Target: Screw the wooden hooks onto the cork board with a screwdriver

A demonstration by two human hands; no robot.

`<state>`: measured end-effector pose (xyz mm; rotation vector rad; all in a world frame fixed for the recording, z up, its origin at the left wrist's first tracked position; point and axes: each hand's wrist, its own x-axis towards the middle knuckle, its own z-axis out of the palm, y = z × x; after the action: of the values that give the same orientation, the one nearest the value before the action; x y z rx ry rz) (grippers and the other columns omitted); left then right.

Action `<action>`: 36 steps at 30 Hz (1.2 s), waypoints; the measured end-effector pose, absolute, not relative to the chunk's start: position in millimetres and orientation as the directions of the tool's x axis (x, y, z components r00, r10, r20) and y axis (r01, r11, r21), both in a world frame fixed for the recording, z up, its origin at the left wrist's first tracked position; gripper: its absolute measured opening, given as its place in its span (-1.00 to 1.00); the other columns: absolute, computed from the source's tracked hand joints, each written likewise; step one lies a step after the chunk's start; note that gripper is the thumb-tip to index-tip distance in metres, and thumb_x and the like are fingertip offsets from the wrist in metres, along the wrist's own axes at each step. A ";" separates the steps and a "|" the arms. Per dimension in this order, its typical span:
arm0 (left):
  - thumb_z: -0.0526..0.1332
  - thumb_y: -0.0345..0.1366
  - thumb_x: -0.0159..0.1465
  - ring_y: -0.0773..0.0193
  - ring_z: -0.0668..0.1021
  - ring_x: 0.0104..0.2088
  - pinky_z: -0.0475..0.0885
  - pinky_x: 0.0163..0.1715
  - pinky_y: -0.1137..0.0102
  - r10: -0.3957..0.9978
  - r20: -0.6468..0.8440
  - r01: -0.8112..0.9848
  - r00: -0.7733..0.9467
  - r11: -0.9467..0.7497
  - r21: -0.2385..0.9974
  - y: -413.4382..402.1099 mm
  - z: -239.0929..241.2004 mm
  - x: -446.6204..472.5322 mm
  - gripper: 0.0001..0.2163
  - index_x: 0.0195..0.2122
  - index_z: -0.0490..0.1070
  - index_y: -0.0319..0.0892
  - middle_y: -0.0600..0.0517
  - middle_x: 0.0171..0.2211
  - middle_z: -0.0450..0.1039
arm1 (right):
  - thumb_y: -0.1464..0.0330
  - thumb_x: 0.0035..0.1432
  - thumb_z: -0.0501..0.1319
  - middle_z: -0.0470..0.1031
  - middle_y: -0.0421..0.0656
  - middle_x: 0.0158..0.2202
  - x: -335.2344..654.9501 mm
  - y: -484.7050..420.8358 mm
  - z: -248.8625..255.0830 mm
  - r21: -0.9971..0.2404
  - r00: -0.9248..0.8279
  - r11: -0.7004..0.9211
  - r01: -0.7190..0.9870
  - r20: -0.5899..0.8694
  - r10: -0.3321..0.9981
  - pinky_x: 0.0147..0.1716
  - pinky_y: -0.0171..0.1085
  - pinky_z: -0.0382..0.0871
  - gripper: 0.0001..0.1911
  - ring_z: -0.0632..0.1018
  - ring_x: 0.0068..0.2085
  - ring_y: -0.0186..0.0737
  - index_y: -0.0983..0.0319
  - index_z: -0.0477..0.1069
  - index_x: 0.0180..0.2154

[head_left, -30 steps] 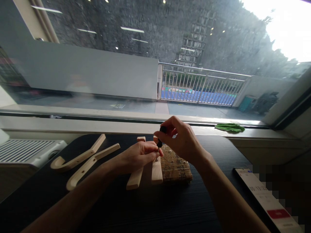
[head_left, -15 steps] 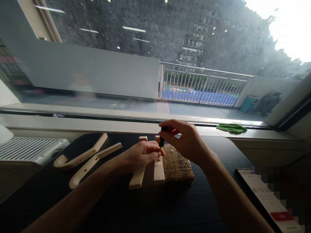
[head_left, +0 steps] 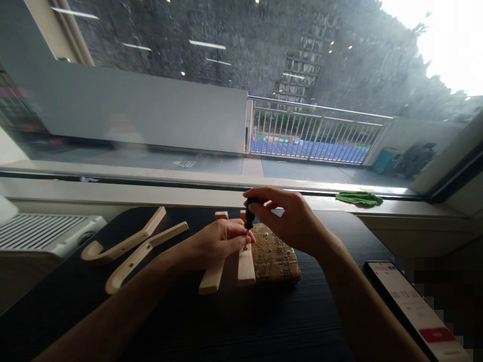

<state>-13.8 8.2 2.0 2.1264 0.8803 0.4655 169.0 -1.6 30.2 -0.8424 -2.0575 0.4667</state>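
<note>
My right hand pinches the black handle of a screwdriver held nearly upright. Its thin shaft points down at a dark hole or screw head in a pale wooden piece; I cannot tell which. Lying across the wood from the left, my left hand has its thumb and fingers closed about that piece, close to the shaft. What sits between the fingertips is partly hidden. A second wooden piece passes under my left hand. Beneath the right side of the worked piece lies a worn brown block with small holes.
Two bent wooden pieces with hooked ends, one behind and one nearer, lie left on the dark table. A phone rests at right. Behind are a windowsill with a green cloth and a white slatted unit.
The screwdriver handle has shifted slightly left and down and stands more upright. The right hand's fingers have turned a little with it. My left hand stays in place.
</note>
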 end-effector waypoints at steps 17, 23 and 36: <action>-0.01 -0.24 0.26 0.26 0.43 -0.22 0.30 -0.20 0.44 0.732 0.055 0.442 0.679 -0.466 0.766 11.1 -10.1 -16.8 -0.73 -0.29 0.46 -0.17 0.03 -0.25 0.40 | 0.31 0.09 0.17 0.48 -0.18 -0.28 162.0 -1.8 26.4 -0.573 -0.373 0.691 0.440 0.584 0.721 -0.36 -0.31 0.35 -0.72 0.46 -0.34 -0.34 0.21 0.34 -0.12; -0.02 -0.23 0.25 0.25 0.41 -0.21 0.28 -0.18 0.44 0.744 0.038 0.487 0.667 -0.474 0.734 9.6 -5.9 -16.3 -0.73 -0.29 0.47 -0.14 0.05 -0.27 0.40 | 0.37 0.19 0.06 0.49 -0.15 -0.24 164.3 -2.8 29.6 -0.581 -0.432 0.702 0.412 0.553 0.712 -0.26 -0.26 0.37 -0.71 0.49 -0.29 -0.30 0.20 0.36 -0.05; 0.02 -0.18 0.25 0.27 0.44 -0.27 0.30 -0.25 0.44 0.754 0.086 0.456 0.651 -0.479 0.750 11.9 -14.7 -13.1 -0.72 -0.31 0.47 -0.19 0.02 -0.29 0.41 | 0.35 0.18 0.10 0.47 -0.17 -0.28 158.9 1.1 24.6 -0.486 -0.425 0.733 0.476 0.602 0.676 -0.25 -0.30 0.34 -0.73 0.46 -0.30 -0.32 0.21 0.36 -0.06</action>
<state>-13.1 11.9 -14.7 2.1524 0.9343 0.5347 158.9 1.1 24.6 -0.8680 -2.1024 0.3058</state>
